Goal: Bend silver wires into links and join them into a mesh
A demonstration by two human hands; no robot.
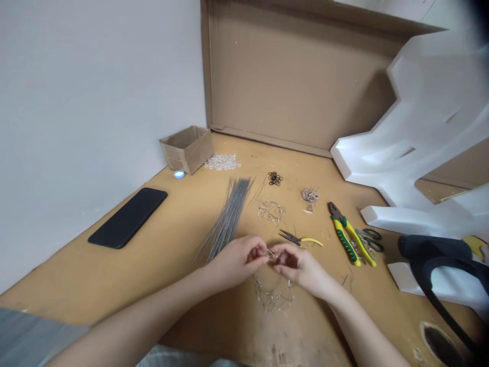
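Pinching shiny, thin wire [271, 253] above the desk [179, 219], the left hand [248, 255] and right hand [296, 265] meet with fingertips nearly closed; bending or joining seems in hand, the next move likely calling for a fine, steady twist; below sits a crinkled, loopy ring [273, 296]; straight grey strands [234, 206] fan out alongside.

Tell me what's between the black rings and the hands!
In the head view, a wire loop lies between the black rings and the left hand and right hand; small pliers lie slightly right.
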